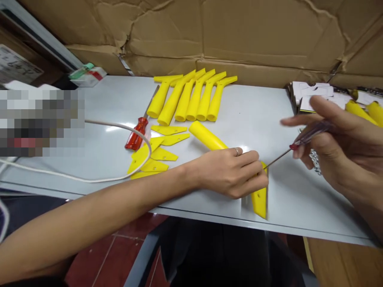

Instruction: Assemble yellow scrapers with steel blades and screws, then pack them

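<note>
My left hand (pixel 233 171) is closed around a yellow plastic handle (pixel 208 135), pressing it near the table's front edge. The tube end points away to the left, and a flat tapered end with a hole shows beyond my fingers. My right hand (pixel 344 147) grips a screwdriver (pixel 279 158) with a dark translucent handle and thin metal shaft. Its tip meets the yellow handle beside my left fingertips; whether a screw sits there is hidden. A cluster of small shiny metal bits (pixel 315 161) shows at my right palm; I cannot tell exactly what they are.
Several yellow handles (pixel 188 99) lie in a row at the back. Flat yellow plates (pixel 163 154) and a red-handled screwdriver (pixel 137 135) lie left, crossed by a white cable (pixel 119 124). Cards (pixel 312 91) are stacked back right. Cardboard (pixel 239 36) lines the rear; a small box (pixel 88 75) stands back left.
</note>
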`<state>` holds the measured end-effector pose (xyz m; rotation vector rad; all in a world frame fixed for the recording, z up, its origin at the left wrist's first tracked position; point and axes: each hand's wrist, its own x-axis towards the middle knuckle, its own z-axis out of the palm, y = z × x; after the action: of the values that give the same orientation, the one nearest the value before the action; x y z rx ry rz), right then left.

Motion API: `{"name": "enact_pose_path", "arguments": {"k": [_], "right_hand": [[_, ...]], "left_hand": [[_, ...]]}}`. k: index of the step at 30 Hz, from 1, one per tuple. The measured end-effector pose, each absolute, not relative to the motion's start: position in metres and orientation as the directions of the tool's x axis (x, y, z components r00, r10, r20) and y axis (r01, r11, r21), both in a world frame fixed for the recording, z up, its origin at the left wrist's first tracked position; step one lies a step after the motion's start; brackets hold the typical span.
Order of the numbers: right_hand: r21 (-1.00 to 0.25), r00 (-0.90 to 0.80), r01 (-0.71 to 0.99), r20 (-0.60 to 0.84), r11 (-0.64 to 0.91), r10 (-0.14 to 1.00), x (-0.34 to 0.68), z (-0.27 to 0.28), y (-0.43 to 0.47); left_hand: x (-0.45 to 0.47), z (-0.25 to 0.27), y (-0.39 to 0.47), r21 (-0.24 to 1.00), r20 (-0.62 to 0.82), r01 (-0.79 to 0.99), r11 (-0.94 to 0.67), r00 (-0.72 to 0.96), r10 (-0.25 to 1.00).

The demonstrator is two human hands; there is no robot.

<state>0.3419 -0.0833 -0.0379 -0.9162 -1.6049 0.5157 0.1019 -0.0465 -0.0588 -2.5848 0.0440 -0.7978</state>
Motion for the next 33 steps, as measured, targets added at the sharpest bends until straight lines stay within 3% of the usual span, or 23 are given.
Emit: {"name": "enact_pose_path", "arguments": {"k": [3,7,12,17,21,27,30,33], "right_hand": [[-0.676,-0.151,0.305,0.661,0.671,0.735,0.343,-0.038,-0.080],[-0.589,-0.146,0.325,0.742,0.740,0.655,0.348,-0.039,-0.075],[-0.697,-0.274,0.304,0.589,0.649,0.760,0.352,-0.034,-0.079],[-0.703,-0.152,0.316,0.626,0.638,0.765,0.356,-0.034,-0.079],[-0.665,-0.155,0.351,0.653,0.659,0.742,0.353,-0.036,-0.081],[-0.768,-0.094,0.269,0.579,0.581,0.810,0.341,-0.035,-0.086],[-0.702,-0.023,0.378,0.644,0.604,0.764,0.345,-0.034,-0.086],[-0.608,-0.073,0.456,0.702,0.649,0.709,0.350,-0.034,-0.084]], "left_hand": [[0.102,-0.058,-0.047,-0.408,0.507,0.098,-0.908,0.851,-0.136],[0.102,-0.060,-0.048,-0.411,0.511,0.115,-0.904,0.851,-0.124],[0.102,-0.063,-0.049,-0.419,0.522,0.144,-0.897,0.846,-0.107],[0.102,-0.062,-0.048,-0.421,0.515,0.137,-0.896,0.850,-0.112],[0.101,-0.061,-0.048,-0.431,0.525,0.140,-0.892,0.843,-0.121],[0.100,-0.060,-0.047,-0.438,0.512,0.142,-0.888,0.851,-0.116],[0.101,-0.059,-0.047,-0.437,0.525,0.133,-0.889,0.841,-0.133],[0.101,-0.059,-0.047,-0.429,0.528,0.129,-0.894,0.839,-0.133]]}}
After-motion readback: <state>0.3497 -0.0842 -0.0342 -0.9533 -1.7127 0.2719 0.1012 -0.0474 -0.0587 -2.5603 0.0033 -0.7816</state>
